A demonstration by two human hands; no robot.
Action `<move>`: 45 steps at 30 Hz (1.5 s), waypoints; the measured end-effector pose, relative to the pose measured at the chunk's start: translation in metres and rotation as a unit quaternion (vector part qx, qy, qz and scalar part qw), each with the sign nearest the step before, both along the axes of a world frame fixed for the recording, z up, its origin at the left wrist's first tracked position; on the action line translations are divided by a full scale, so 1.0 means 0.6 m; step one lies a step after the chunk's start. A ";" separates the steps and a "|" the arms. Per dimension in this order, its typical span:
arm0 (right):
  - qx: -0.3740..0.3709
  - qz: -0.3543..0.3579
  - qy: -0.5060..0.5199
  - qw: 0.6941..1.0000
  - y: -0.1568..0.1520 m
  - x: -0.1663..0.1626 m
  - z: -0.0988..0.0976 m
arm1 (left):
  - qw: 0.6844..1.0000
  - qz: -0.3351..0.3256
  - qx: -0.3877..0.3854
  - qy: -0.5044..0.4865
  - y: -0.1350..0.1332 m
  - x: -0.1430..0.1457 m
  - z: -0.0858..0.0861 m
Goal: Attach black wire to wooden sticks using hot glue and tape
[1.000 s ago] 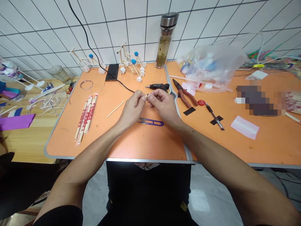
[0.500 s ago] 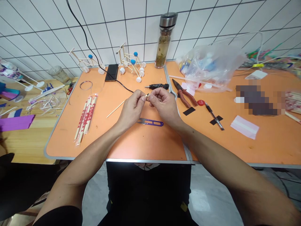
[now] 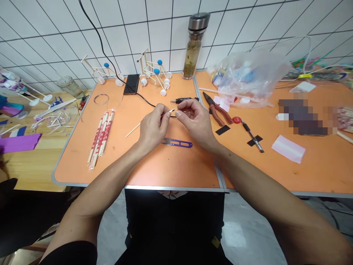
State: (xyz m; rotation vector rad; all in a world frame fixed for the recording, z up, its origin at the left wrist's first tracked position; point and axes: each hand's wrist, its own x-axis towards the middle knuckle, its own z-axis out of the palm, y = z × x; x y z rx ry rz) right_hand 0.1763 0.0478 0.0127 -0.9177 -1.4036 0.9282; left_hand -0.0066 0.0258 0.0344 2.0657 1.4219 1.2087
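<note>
I have the left hand (image 3: 153,127) pinching a pale stick (image 3: 171,111) with a dark tip, held above the middle of the counter (image 3: 165,169). The right hand (image 3: 200,121) is just beside that tip, thumb and fingers curled with a narrow gap; I can't tell whether they grip anything. Purple snips (image 3: 179,143) lie below, between my two hands. Another thin stick (image 3: 132,130) shows left of the left hand, and pliers (image 3: 217,110) lie right of the right one.
</note>
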 end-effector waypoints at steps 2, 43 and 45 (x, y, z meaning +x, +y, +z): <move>-0.002 -0.001 0.003 1.000 -0.001 -0.002 0.000 | 1.000 0.004 -0.002 0.010 0.000 0.000 0.000; -0.017 0.046 0.019 0.999 0.007 -0.005 -0.005 | 0.999 -0.027 -0.018 -0.043 0.012 0.000 -0.015; -0.016 0.044 0.016 0.999 0.007 -0.005 -0.005 | 0.998 -0.032 -0.016 -0.044 0.013 0.000 -0.016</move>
